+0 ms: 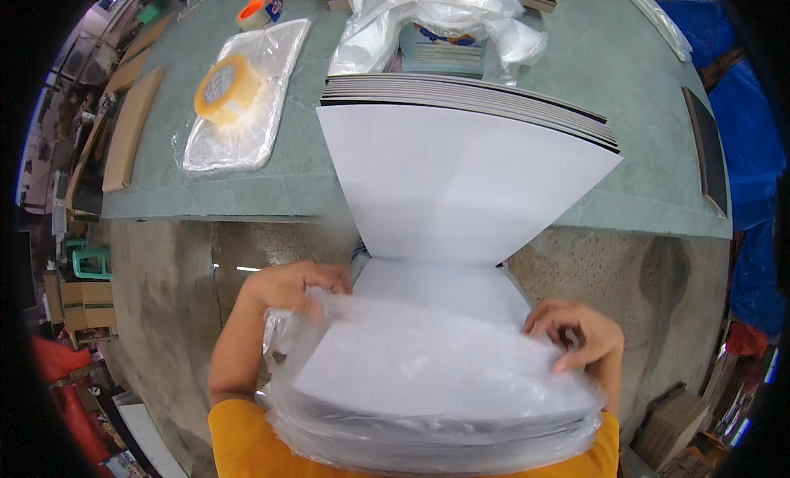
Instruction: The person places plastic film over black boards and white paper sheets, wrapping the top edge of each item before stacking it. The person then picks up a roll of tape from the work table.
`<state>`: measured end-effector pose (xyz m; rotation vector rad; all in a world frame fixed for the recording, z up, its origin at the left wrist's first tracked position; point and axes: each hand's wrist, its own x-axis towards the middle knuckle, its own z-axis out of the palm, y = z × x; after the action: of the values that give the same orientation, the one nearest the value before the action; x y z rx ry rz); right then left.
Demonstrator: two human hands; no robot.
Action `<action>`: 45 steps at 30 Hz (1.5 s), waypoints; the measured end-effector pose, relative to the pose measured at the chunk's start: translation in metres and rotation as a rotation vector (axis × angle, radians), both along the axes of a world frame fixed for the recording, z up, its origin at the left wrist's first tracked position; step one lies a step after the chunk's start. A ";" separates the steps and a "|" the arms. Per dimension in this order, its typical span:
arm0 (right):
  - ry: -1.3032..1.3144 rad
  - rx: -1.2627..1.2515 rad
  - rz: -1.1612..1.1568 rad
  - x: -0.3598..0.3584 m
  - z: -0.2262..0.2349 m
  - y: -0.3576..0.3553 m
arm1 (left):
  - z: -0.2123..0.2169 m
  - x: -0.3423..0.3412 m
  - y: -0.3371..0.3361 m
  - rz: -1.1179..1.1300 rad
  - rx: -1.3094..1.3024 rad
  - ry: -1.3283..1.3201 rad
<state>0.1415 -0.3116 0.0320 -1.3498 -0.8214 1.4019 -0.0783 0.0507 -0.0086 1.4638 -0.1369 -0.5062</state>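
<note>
Close to my body, a clear plastic bag (444,354) is drawn over the near part of some white-faced boards (436,284). My left hand (300,287) has its fingers curled on the bag's left edge, slightly blurred. On the right side, my right hand (580,336) grips the bag's film between thumb and bent fingers. Beyond, a thick stack of white-faced boards (469,177) with dark and grey edges overhangs the table's near edge. It meets the nearer boards at an angle; whether they are joined, I cannot tell.
On the green table (650,140), a roll of clear tape (226,89) rests on flat plastic bags (276,107). Crumpled plastic film (370,33) lies behind the stack, and an orange tape dispenser (253,13) sits farther left. A dark board (704,153) lies along the right edge.
</note>
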 end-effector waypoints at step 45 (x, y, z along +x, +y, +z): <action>-0.049 0.428 -0.391 -0.016 0.030 0.119 | 0.093 0.118 -0.073 0.590 0.114 -0.397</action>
<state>0.1257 -0.1923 0.0620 -1.1356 -0.7840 0.8354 0.0397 -0.0222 0.0843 1.6134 0.0161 0.2620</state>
